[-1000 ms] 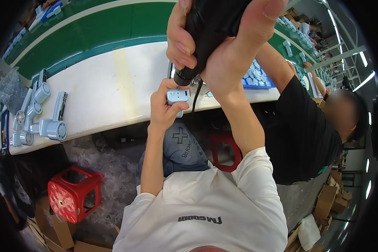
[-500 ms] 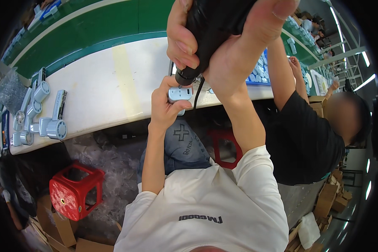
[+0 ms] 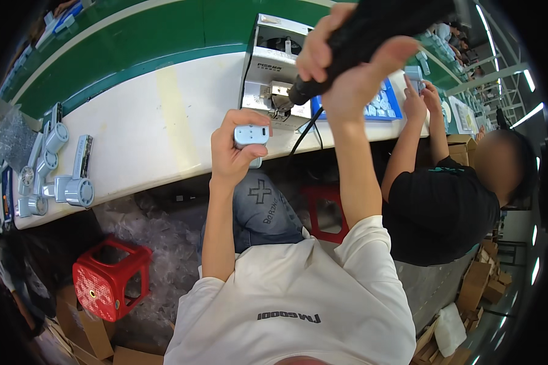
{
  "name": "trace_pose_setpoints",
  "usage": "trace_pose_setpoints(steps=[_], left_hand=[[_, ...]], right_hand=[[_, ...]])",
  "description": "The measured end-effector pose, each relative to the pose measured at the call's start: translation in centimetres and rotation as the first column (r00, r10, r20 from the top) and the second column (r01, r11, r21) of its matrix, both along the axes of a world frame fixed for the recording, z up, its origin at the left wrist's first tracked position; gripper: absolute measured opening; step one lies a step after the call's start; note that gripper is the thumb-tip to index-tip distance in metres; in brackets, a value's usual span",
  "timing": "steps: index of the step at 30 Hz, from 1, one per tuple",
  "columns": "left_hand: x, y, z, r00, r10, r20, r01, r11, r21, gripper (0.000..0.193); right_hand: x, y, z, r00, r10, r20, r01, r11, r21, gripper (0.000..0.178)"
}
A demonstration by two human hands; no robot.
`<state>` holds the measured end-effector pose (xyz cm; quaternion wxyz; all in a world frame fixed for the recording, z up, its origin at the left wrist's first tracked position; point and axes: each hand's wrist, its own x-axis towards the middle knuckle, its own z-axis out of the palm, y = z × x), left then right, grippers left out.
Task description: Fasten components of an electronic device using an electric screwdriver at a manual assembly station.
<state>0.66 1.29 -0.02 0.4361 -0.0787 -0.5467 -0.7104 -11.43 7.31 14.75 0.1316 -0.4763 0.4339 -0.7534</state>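
My left hand (image 3: pixel 226 149) grips a light-blue plastic housing (image 3: pixel 251 135) over the table's front edge, its end face with small holes and a dark slot turned up. Thumb and fingers close round its sides. My right hand (image 3: pixel 350 91) is wrapped round a black electric screwdriver (image 3: pixel 377 45), whose nose points down and left. That nose is at the front opening of a grey metal screw feeder (image 3: pixel 271 72), to the right of the housing and apart from it. Whether a screw sits on the bit is too small to tell.
Several light-blue handheld fans (image 3: pixel 56 139) lie at the left end of the white table (image 3: pixel 128 121). A blue tray (image 3: pixel 396 103) of small light-blue parts stands right of the feeder. A co-worker (image 3: pixel 438 213) sits close on the right. A red stool (image 3: pixel 111 277) stands lower left.
My right hand has moved the screwdriver from the housing away to the screw feeder, which now shows. My left hand with the housing has shifted slightly left. The co-worker's hands now hold a light-blue part.
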Motion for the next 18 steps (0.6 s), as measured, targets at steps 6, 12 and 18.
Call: trace_pose_setpoints(steps=[6,12,18], left_hand=[[0.1,-0.2,0.0,1.0,0.001,0.014,-0.001,1.0,0.016,0.053],[0.2,-0.1,0.1,1.0,0.001,0.025,-0.001,1.0,0.013,0.052],[-0.2,-0.3,-0.1,1.0,-0.003,-0.003,0.003,1.0,-0.007,0.05]], right_hand=[[-0.5,-1.5,-3.5,0.97,-0.177,-0.169,0.192,0.978,0.083,0.086],[0.3,-1.1,-4.3,0.978,-0.161,-0.133,0.179,0.974,0.136,0.085],[1.3,0.8,-1.0,0.999,0.047,0.019,-0.049,0.996,0.073,0.087]])
